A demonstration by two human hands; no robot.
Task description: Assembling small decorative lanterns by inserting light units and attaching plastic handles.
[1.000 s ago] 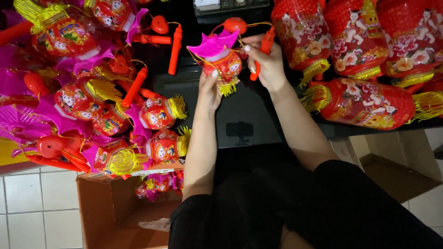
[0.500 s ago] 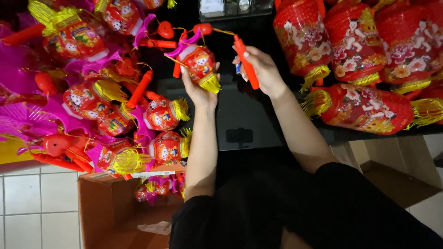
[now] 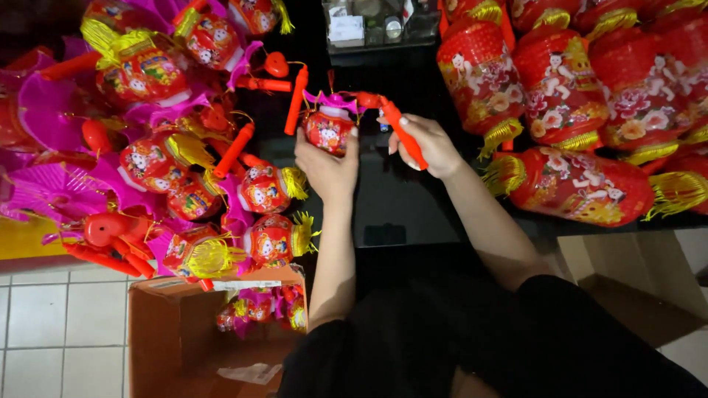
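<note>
A: We see the left hand (image 3: pixel 327 163) closed around a small red lantern (image 3: pixel 327 130), above the black table (image 3: pixel 398 199).
B: Right hand (image 3: pixel 428 145) grips its orange handle stick (image 3: pixel 403 131); likely light, fragile, so we'd hold the body.

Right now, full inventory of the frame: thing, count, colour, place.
small lantern: one, red with magenta trim, held at centre over the table
orange handle stick: one, orange-red, held just right of that lantern
small lanterns pile: many, too heaped to count, red, magenta and gold, left half of the table
large lanterns: several, red with gold tassels, right side of the table
table: one, black, glossy, centre
cardboard box: one, brown, open, a few small lanterns inside, on the floor lower left
clear container: one, small items inside, top centre
tiled floor: pale tiles, lower left
left hand: holds the small lantern
right hand: grips the orange handle stick
</note>
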